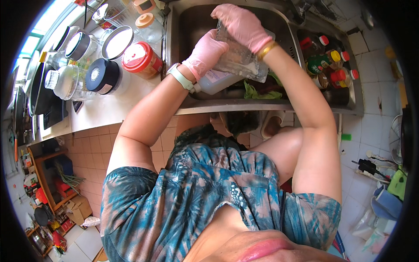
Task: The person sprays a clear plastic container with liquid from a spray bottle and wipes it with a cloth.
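Note:
Both hands wear thin pink gloves over a steel sink [229,109]. A clear, textured plastic tray or pack [244,65], its contents hard to make out, is between them. My left hand [208,52] has its fingers closed on the left edge. My right hand [244,28] grips the far upper edge, palm down. Beneath the pack lies a translucent plastic bottle [217,81] with a label, its cap towards my left wrist. Green leaves [263,91] rest in the basin to the right of the bottle.
On the left counter [98,114] stand a red-lidded jar [142,59], a black-lidded jar [103,76] and several clear containers. The smaller right basin holds several bottles with red and yellow caps [335,56]. Below the sink's front edge is a dark bin [242,122].

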`<state>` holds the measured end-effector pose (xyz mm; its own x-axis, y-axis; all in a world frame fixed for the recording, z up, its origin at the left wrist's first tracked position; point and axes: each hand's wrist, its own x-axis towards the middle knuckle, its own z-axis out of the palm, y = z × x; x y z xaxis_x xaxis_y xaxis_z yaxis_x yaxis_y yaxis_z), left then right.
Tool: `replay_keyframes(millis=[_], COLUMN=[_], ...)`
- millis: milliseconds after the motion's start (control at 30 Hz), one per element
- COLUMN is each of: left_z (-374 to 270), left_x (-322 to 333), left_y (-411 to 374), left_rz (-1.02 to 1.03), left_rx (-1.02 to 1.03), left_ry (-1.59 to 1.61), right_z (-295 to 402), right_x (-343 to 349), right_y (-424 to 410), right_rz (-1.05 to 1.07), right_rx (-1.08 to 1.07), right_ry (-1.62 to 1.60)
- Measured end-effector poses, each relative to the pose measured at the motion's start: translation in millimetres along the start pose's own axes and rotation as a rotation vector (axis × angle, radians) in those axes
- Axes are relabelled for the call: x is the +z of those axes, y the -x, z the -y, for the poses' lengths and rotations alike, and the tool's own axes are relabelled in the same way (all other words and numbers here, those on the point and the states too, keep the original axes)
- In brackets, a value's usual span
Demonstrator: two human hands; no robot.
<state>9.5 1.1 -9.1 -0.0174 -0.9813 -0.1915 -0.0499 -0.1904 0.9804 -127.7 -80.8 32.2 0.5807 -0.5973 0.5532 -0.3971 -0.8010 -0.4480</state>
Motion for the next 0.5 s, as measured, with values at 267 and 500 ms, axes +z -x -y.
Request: replay_keyframes(millis=[267,500], left_z=[17.8,-21.2], left_x=[-2.8,-1.6], left_y=[-6.5,13.2], left_rz=[-0.008,0.026], left_rx=[0.101,0.026], left_ry=[-0.084,0.179], right_z=[6.1,-33.6], right_x=[-4.0,-21.6], right_y=[-9.6,7.4], right_rz=[0.229,0.073], right_rx=[0.247,0.218], right_ry=[0.059,0.103])
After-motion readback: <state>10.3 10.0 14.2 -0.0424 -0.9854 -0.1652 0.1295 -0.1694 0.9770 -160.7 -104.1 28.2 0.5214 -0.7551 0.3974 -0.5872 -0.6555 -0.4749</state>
